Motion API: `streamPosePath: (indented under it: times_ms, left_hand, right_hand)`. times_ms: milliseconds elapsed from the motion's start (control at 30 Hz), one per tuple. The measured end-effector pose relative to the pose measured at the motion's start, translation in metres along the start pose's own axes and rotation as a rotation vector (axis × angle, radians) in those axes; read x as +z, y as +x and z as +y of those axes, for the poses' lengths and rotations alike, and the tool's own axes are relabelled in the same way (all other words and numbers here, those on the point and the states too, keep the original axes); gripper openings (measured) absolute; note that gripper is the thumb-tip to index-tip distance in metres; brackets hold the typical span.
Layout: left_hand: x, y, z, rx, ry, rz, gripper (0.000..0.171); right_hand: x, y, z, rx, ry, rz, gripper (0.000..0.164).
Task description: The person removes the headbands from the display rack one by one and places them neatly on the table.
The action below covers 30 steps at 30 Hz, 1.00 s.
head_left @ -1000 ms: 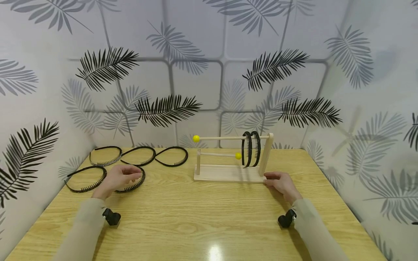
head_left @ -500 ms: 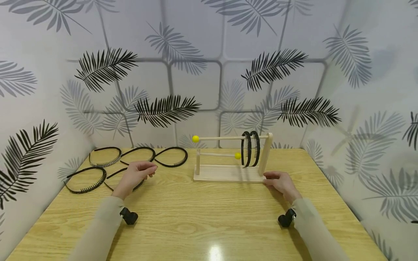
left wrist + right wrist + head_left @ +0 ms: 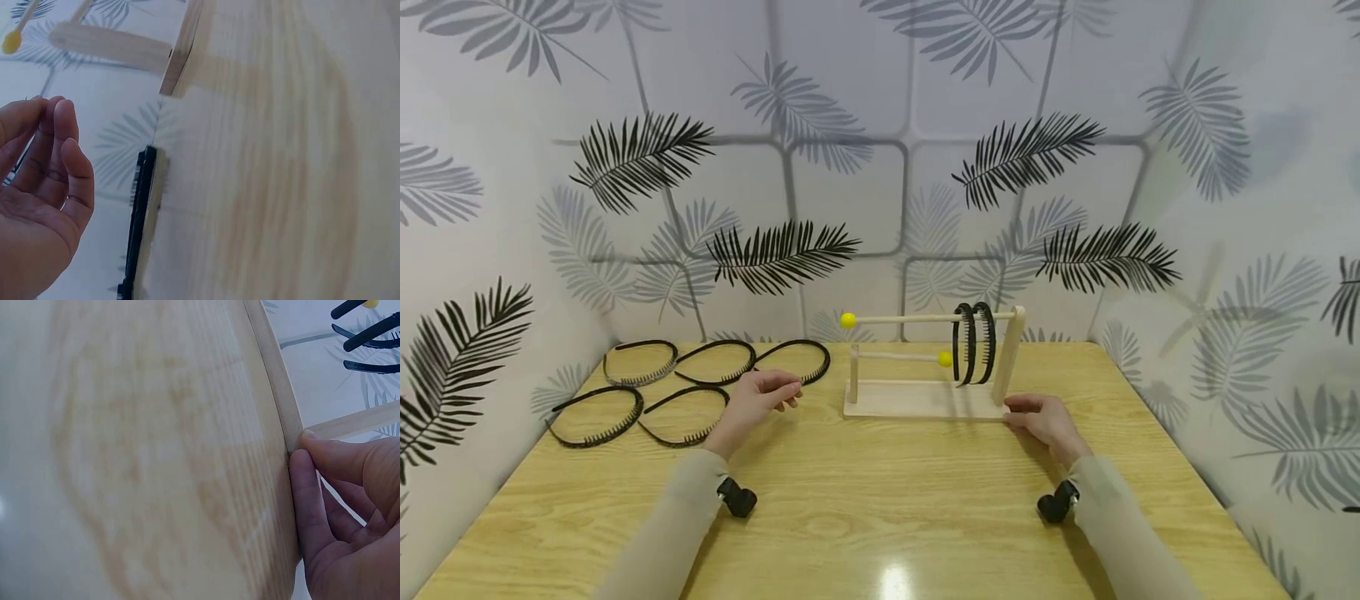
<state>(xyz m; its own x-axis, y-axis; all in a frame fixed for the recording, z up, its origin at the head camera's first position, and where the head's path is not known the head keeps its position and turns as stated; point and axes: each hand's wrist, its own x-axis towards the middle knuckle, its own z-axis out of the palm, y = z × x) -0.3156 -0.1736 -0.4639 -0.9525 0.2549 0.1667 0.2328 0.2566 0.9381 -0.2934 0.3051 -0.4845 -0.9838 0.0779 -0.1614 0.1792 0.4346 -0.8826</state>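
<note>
Pale wall covering [image 3: 880,83] printed with grey and black fronds stands behind a wood-grain table [image 3: 887,500]. Above it, the left hand [image 3: 760,407] hangs with fingers loosely bent and holds nothing, while the right hand [image 3: 1047,423] pinches the near right corner of a wooden stand [image 3: 910,398] between thumb and forefinger. Just left of the left hand, a toothed black headband [image 3: 643,423] lies flat, with another farther left; three more form a row behind them, the rightmost partly hidden by the hand. Two hanging headbands [image 3: 991,343] loop over the upper rod [image 3: 902,319], near its tall right upright. Each rod ends in a yellow ball [image 3: 847,320], the lower one reaching rightward from a short left post. Both pale sleeves carry a small black wrist camera [image 3: 737,498].
</note>
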Motion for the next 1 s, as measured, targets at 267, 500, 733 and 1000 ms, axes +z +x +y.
streamPosePath:
  times_ms: [267,500,733,1000]
  left_hand:
    - [0.024,0.013,0.004,0.014,-0.064,0.021,0.032]
    - [0.039,0.020,0.009,0.014,-0.089,0.025,0.027]
    - [0.051,0.022,0.016,0.017,-0.098,0.072,0.026]
    - [0.073,0.028,0.021,0.042,-0.121,0.068,0.027]
  right_hand:
    - [0.002,0.001,-0.001,0.009,-0.001,0.005,0.043]
    - [0.003,0.000,-0.002,0.003,-0.006,-0.001,0.043]
    - [0.002,-0.002,-0.001,0.005,0.010,0.003,0.043]
    - [0.001,0.000,0.000,0.007,0.012,0.003,0.043]
